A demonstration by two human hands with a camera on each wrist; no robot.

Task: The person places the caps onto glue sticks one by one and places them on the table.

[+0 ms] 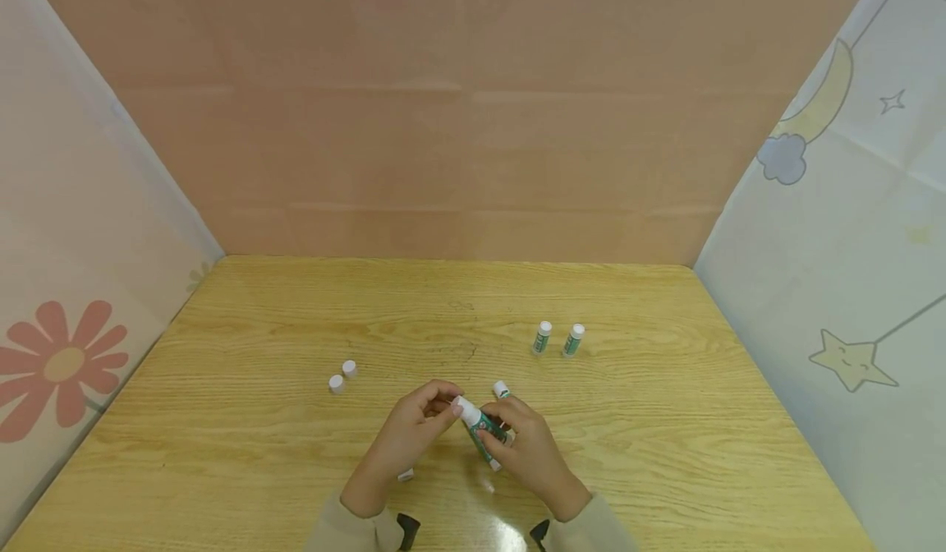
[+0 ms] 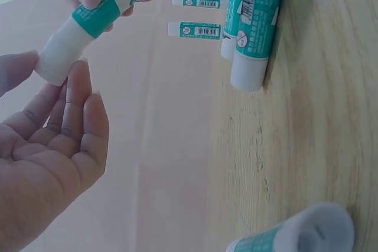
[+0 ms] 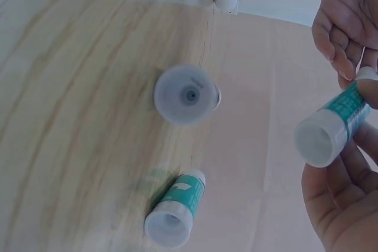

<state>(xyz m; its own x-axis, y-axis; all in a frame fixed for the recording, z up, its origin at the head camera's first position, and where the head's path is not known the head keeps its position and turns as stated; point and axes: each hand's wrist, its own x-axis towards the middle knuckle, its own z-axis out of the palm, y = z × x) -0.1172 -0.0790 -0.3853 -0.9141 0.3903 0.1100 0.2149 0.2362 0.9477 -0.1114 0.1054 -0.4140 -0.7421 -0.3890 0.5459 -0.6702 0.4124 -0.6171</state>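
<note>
Head: glue stick (image 1: pixel 490 426) was held tilted over the desk (image 1: pixel 650 437), low centre, well apart from the side edges. Left hand (image 1: pixel 409 430) had its grip pinching the white end; right hand (image 1: pixel 534 451) had its grip pinching the green body. Two upright sticks (image 1: pixel 542 338) stood right, gap between them; desk ran on past them to the far edge. Two short white pieces (image 1: pixel 349 369) sat left, well apart from the hands. Left wrist: thumb and fingertips touched the white end. Right wrist: another stick (image 3: pixel 184 193) lay on the desk.
</note>
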